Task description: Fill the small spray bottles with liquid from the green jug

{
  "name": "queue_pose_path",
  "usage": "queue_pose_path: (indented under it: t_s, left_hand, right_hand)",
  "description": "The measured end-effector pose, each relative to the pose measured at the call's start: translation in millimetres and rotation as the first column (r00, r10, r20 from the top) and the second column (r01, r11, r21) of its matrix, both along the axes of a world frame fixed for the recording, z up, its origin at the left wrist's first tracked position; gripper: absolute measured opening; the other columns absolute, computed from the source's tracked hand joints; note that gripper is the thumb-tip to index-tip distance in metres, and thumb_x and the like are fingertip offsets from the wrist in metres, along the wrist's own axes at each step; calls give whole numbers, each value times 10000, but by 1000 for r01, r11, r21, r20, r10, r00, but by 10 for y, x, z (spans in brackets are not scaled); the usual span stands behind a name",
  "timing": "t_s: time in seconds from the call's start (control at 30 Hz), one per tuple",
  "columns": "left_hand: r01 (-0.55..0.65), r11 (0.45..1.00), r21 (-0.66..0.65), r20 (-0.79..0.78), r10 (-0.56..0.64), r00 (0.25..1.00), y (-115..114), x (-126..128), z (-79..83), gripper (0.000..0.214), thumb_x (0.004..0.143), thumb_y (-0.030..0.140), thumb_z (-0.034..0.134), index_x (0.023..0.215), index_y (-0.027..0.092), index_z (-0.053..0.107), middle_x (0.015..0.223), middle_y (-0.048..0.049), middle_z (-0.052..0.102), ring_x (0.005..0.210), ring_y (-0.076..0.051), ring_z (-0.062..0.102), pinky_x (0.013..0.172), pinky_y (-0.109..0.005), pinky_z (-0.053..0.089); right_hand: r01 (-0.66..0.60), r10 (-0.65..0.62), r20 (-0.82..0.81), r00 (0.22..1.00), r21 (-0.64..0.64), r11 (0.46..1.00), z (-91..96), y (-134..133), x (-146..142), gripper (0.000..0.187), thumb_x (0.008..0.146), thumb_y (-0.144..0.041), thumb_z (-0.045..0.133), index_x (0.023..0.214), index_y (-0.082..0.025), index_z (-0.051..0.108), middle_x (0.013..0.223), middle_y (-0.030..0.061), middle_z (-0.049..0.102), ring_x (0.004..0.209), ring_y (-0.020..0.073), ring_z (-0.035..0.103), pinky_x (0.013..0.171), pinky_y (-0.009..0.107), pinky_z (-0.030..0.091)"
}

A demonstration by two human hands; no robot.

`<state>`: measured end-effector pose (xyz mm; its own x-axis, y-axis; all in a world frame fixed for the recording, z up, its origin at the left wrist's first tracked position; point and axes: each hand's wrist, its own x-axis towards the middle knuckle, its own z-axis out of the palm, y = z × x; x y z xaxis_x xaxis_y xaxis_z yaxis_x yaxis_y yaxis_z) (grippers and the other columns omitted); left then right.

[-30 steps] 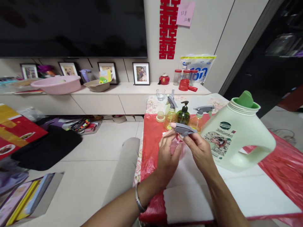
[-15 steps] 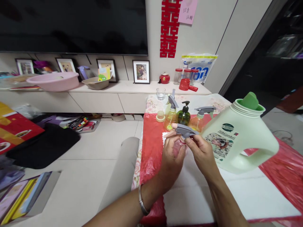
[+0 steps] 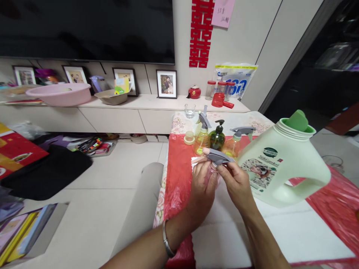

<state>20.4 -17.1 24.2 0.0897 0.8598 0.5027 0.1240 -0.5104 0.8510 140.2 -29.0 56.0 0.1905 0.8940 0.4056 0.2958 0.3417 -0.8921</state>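
Note:
My left hand (image 3: 202,190) is wrapped round a small pink spray bottle (image 3: 211,175) standing on the table. Thumb and fingers of my right hand (image 3: 237,183) pinch the bottle's neck collar, just under its grey trigger spray head (image 3: 217,155). The head points left, with a pink nozzle tip. Right beside my right hand stands a big pale green detergent jug (image 3: 280,164) with a green spout and its handle toward me.
Behind the hands stand two orange spray bottles (image 3: 201,140), a dark green pump bottle (image 3: 217,136), a small jar (image 3: 189,138) and a glass (image 3: 190,110). Red plastic sheeting (image 3: 178,168) covers the table. My knee (image 3: 146,194) is at the table's left edge. Clutter lies on the floor at left.
My hands shifted slightly on the pink bottle's neck; the spray head stays in place. The view drifted a little leftward.

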Motion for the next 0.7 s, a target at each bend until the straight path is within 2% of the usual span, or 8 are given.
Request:
queue_pose_path:
  t_s: [0.17,0.3,0.4,0.5,0.7]
  left_hand:
    - [38,992,-124,101,-25,995,-21,12,102,270,1026,318,443,1228,249,610,1262,-99,644,1231,-226,598,1096,-460,487]
    - [117,968,-223,317,-41,948,-16,52,190,250,994,407,517,1120,232,643,1138,-72,695,1067,-205,669,951,-375,564]
    - [168,944,-286,434,-29,901,-9,74,172,272,952,442,593,1071,208,666,1077,-56,717,1007,-192,683,906,-320,560]
    - [159,947,-280,452,-15,892,-4,72,106,287,935,444,624,1088,209,683,1107,-53,719,1030,-188,674,935,-309,537]
    - [138,969,-205,378,-52,924,14,59,41,296,974,432,565,1146,229,694,1182,-69,695,1109,-214,643,1003,-357,502]
  right_hand:
    - [-81,79,-90,993,-24,996,-30,11,3,349,956,-440,655,1148,-150,669,1127,60,624,1061,154,601,941,225,497]
    - [-121,117,-153,981,-17,993,-69,31,9,335,943,-418,692,1154,-160,664,1181,61,608,1067,139,606,952,210,505]
    - [-133,131,-179,975,1,991,-81,39,9,333,922,-412,721,1145,-170,669,1175,55,608,1059,132,611,939,197,511]
    - [-134,134,-190,973,17,991,-76,37,-2,330,904,-401,741,1138,-179,673,1102,41,624,1033,126,619,899,180,520]
    - [-73,78,-174,982,37,997,-54,25,-12,302,870,-391,764,1059,-169,684,1018,28,637,920,103,624,819,157,518]
